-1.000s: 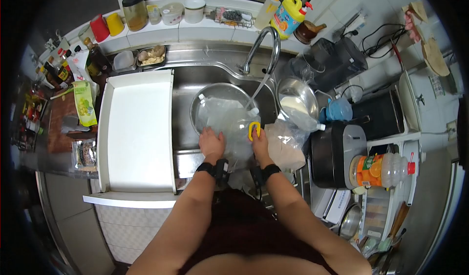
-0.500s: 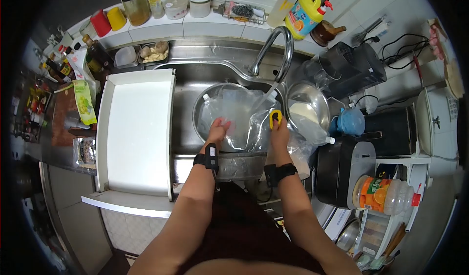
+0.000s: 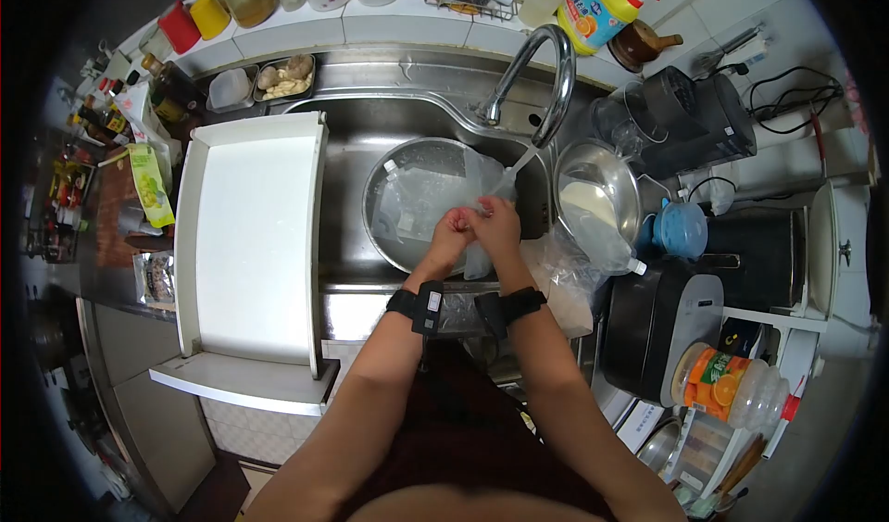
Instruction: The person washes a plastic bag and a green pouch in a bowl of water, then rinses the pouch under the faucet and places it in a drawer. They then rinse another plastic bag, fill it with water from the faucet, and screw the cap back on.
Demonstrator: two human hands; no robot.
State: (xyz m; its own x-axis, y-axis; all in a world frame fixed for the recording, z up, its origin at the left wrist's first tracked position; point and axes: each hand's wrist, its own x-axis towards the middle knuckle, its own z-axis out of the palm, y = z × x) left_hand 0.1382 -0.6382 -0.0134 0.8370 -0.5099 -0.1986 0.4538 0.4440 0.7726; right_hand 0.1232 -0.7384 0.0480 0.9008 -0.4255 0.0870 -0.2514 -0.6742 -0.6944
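Observation:
A round metal basin (image 3: 369,209) stands in the sink, holding clear plastic pouches in cloudy water. One pouch (image 3: 407,198) shows a white cap at its upper left. Over the basin's right half my two hands meet, fingers pinched together. My left hand (image 3: 449,239) and my right hand (image 3: 498,226) are closed on a clear plastic pouch (image 3: 477,261), part of which hangs below them. What exactly lies between the fingertips is hidden. From the faucet (image 3: 562,87) a stream falls just behind my right hand.
A white drawer-like tray (image 3: 255,244) covers the sink's left side. Right of the basin, a metal bowl (image 3: 625,172) holds a capped pouch (image 3: 602,244). A black appliance (image 3: 648,337) and juice bottle (image 3: 722,383) stand farther right. Detergent (image 3: 597,8) sits on the back ledge.
My right hand has moved left and my left hand right, so they now meet. The yellow-and-black object in my right hand is no longer visible. The view has shifted slightly.

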